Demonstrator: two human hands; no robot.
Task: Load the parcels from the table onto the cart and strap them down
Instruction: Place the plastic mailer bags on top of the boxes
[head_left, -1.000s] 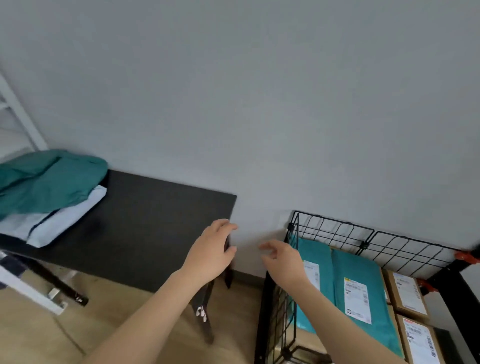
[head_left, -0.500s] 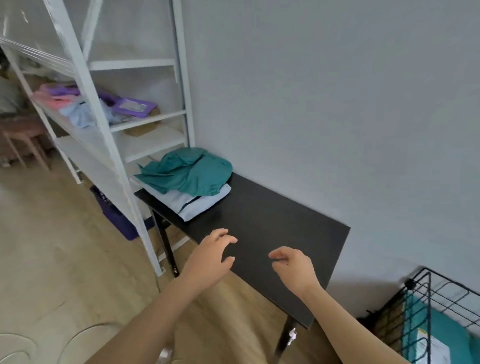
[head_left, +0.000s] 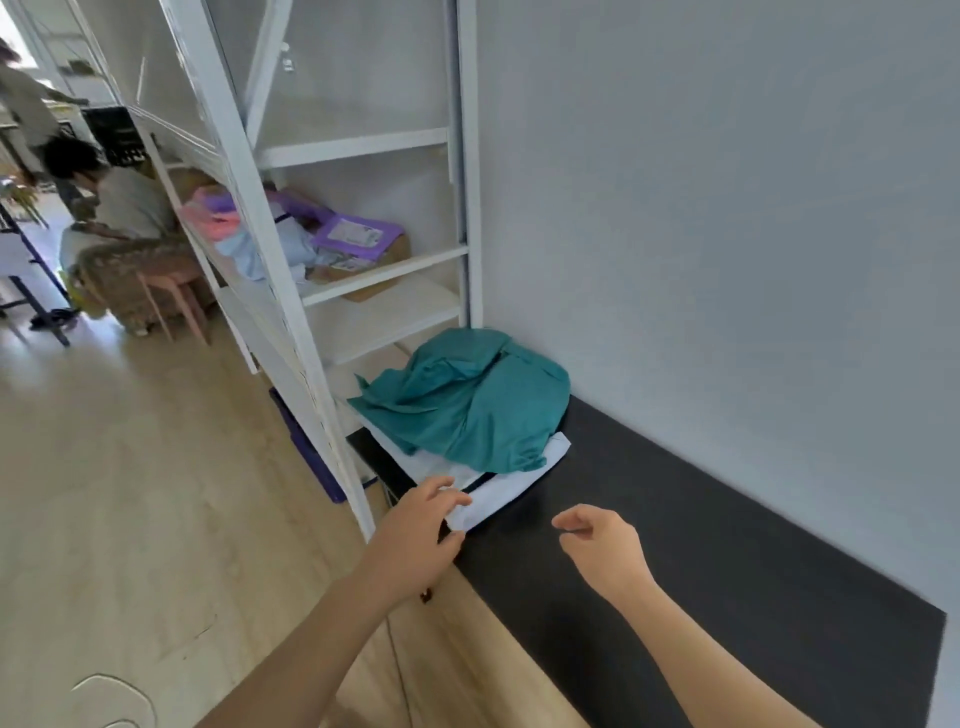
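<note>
A crumpled teal soft parcel (head_left: 467, 405) lies on top of a pale white-blue flat parcel (head_left: 498, 488) at the far left end of the black table (head_left: 727, 545). My left hand (head_left: 421, 535) is open, its fingertips at the near corner of the pale parcel; whether they touch it is unclear. My right hand (head_left: 602, 551) hovers over the bare tabletop just right of the stack, fingers loosely curled and holding nothing. The cart is out of view.
A white metal shelving unit (head_left: 291, 291) stands left of the table, with purple and pink parcels (head_left: 353, 234) on a shelf. A person sits on a stool (head_left: 124, 228) at the far left. A grey wall backs the table; wood floor lies to the left.
The view has swung left, away from the wire cart, which has left the frame. Both hands have travelled along the table to the stack of soft parcels.
</note>
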